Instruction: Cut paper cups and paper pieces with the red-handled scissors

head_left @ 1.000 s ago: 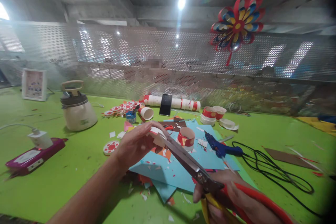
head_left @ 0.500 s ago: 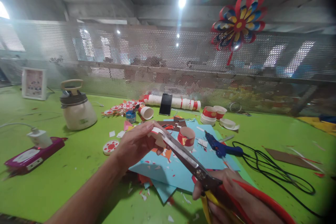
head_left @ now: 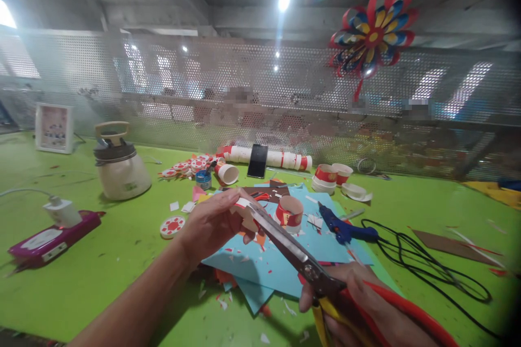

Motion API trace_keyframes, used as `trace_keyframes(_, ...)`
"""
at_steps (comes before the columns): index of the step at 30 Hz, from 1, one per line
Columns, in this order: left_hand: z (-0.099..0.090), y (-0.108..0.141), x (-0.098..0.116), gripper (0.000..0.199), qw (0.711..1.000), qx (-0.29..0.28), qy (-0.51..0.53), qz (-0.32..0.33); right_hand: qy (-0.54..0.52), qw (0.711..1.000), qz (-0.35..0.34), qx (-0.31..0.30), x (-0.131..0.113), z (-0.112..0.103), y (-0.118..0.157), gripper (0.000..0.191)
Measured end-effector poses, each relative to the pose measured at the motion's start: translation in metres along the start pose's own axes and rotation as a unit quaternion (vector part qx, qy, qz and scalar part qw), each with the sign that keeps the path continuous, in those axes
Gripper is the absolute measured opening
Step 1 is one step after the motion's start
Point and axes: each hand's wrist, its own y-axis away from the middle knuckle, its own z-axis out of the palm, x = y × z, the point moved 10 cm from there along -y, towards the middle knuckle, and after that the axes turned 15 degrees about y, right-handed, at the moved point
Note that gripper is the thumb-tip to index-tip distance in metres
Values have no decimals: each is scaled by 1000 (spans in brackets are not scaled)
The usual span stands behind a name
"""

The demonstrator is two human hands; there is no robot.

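Disc [head_left: 172,227], red-dotted, eight o'clock, on green table [head_left: 134,244]. Left hand [head_left: 215,219], seven o'clock: your thumb and fingers pinching white-and-red paper piece [head_left: 243,203], near six. Scissors [head_left: 299,254], five o'clock: blades against that piece. Right hand [head_left: 380,301], between four and five: your fingers round the handles. Change since a second ago: slight; blades remain at the paper, so cutting looks unfinished.

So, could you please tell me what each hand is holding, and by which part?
The right hand holds the scissors by their red and yellow handles. The left hand grips a white-and-red paper piece by its left side, the hold partly hidden.
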Motion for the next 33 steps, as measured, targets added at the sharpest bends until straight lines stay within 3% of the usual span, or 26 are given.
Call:
trace_keyframes(10, 1, 0, 0, 33, 1000, -10, 13, 0, -92, 991, 58, -83, -8, 20, -1, 62)
trace_keyframes(20, -1, 0, 0, 36, 1000, 6, -2, -2, -84, 995, 49, -38, 4, 20, -1, 60)
trace_keyframes(27, 0, 1, -2, 36, 1000, 1, -3, -12, 27, 1000, -7, 9, -19, 6, -5, 54)
trace_keyframes(33, -3, 1, -3, 33, 1000, 13, -10, -22, 44, 999, -1, -27, -28, 9, -5, 55)
